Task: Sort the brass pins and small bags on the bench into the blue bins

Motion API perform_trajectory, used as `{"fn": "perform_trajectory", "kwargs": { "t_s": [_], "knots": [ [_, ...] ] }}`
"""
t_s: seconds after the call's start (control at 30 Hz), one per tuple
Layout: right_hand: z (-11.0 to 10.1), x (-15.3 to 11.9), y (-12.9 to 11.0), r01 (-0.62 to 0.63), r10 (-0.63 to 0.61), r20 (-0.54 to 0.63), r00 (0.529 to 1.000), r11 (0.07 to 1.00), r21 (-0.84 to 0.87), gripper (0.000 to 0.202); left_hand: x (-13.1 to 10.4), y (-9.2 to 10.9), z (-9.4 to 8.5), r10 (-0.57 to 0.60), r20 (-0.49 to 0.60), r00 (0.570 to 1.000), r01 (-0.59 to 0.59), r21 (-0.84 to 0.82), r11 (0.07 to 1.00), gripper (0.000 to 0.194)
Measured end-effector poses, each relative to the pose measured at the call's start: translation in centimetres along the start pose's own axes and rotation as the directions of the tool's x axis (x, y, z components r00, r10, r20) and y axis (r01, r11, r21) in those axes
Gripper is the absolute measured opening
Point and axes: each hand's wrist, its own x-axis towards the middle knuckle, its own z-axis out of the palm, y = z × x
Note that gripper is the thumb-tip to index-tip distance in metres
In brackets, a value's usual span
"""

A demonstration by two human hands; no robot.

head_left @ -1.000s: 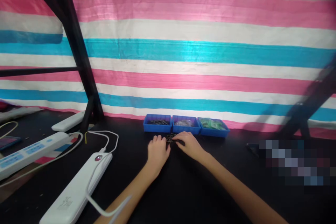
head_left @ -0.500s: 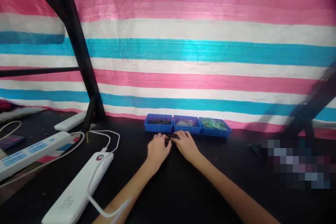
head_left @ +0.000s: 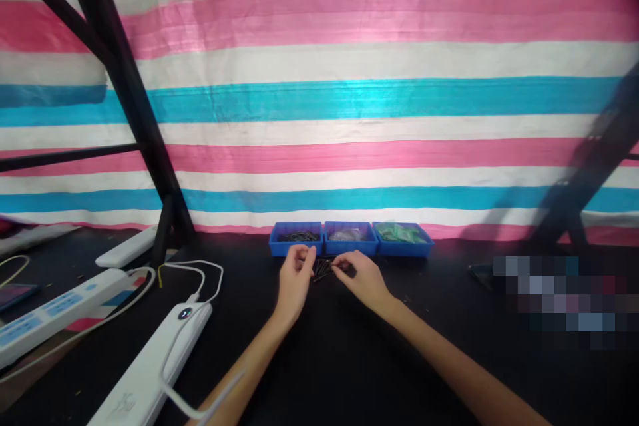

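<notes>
A small pile of thin dark pieces, like screws (head_left: 323, 269), lies on the black table between my hands. My left hand (head_left: 295, 279) is at the pile's left side, fingers curled in towards the raised thumb; whatever they hold is hidden. Over the pile's right side, my right hand (head_left: 363, 277) pinches with thumb and forefinger at the pieces, too small to make out. Just behind stand three blue trays in a row: the left tray (head_left: 295, 250) with dark thin pieces, the middle tray (head_left: 351, 249) with clear plastic bags, the right tray (head_left: 403, 250) with green packets.
A white power bank (head_left: 154, 359) with a cable lies at the left, near a white power strip (head_left: 62, 309) and another white device (head_left: 127, 246). A black metal frame post (head_left: 134, 106) rises at left. Striped sheeting (head_left: 349, 100) hangs behind the table.
My hands have drawn apart, uncovering the pile of dark pieces between them. My left hand has turned thumb-up. The view has shifted slightly.
</notes>
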Motion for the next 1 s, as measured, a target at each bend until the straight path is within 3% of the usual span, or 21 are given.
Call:
{"fn": "perform_trajectory", "kwargs": {
  "t_s": [0.07, 0.17, 0.27, 0.37, 0.5, 0.8, 1.0],
  "knots": [
    [-0.7, -1.1, -0.4, -0.193, 0.201, -0.002, 0.980, 0.942, 0.273, 0.015, -0.4, 0.4, 0.5, -0.025, 0.116, 0.993, 0.035, -0.088, 0.996, 0.035],
    [-1.6, -2.5, -0.9, -0.387, 0.403, 0.113, 0.908, 0.709, 0.589, 0.026, -1.4, 0.8, 1.2, -0.061, 0.310, 0.949, 0.092, -0.083, 0.992, 0.037],
    [-2.5, -3.6, -1.4, -0.467, 0.455, 0.225, 0.862, 0.535, 0.704, 0.030, -2.5, 1.0, 1.7, -0.123, 0.359, 0.925, 0.150, -0.048, 0.988, 0.030],
    [-3.1, -4.4, -1.8, -0.503, 0.441, 0.300, 0.846, 0.472, 0.724, 0.029, -3.0, 1.1, 2.0, -0.158, 0.343, 0.926, 0.184, -0.043, 0.982, 0.024],
    [-3.2, -4.7, -1.9, -0.504, 0.408, 0.333, 0.850, 0.450, 0.737, 0.027, -3.2, 1.3, 2.1, -0.186, 0.339, 0.922, 0.211, -0.039, 0.977, 0.023],
    [-2.1, -5.4, -2.2, -0.467, 0.333, 0.330, 0.883, 0.563, 0.682, 0.026, -3.3, 0.9, 2.3, -0.240, 0.396, 0.886, 0.276, -0.036, 0.960, 0.025],
    [-2.4, -5.3, -2.1, -0.438, 0.380, 0.251, 0.891, 0.565, 0.699, 0.021, -3.2, 0.9, 2.3, -0.241, 0.332, 0.912, 0.272, -0.047, 0.961, 0.026]
  ]
}}
